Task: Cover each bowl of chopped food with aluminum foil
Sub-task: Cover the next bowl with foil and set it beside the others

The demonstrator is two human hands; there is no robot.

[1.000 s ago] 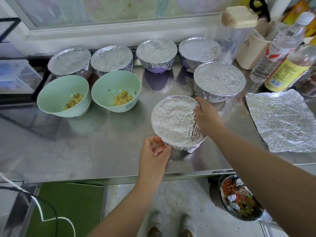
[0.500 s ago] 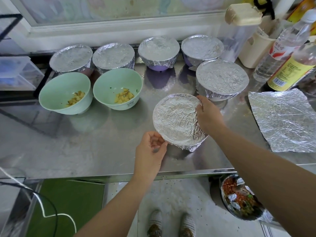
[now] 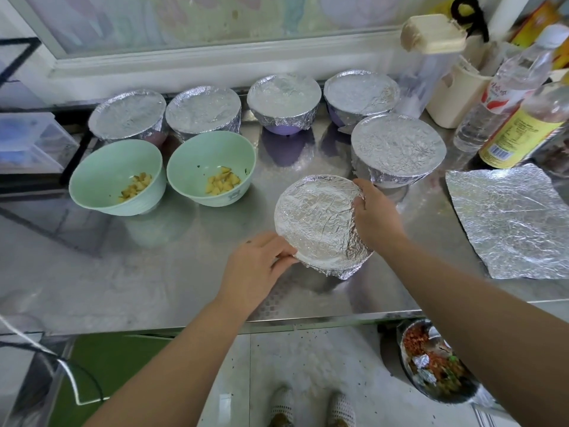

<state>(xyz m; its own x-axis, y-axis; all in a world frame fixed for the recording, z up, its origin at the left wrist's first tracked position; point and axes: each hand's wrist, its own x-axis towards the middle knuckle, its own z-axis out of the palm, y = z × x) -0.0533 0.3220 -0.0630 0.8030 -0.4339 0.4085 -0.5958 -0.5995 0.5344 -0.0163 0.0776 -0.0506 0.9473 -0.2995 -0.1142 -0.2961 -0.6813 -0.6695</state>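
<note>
Steel bench (image 3: pixel 154 272) carries all items. Loose foil sheet (image 3: pixel 508 223) lies flat, well to the right of the right hand (image 3: pixel 374 215). Foil-covered bowl (image 3: pixel 314 220) sits between both hands. First open green bowl (image 3: pixel 114 177) and second open green bowl (image 3: pixel 212 171) stand beyond the left hand (image 3: pixel 255 266) — each holds yellow chopped food. Left hand pinches the foil at the near rim; right hand's fingers curl over the far rim.

Steel counter (image 3: pixel 129 272) below white-framed window (image 3: pixel 215 47); speckled floor (image 3: pixel 308 365).

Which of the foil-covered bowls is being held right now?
The front covered bowl, nearest the table edge: the left hand and right hand both grip its rim. The other covered bowls stand untouched behind it.
</note>
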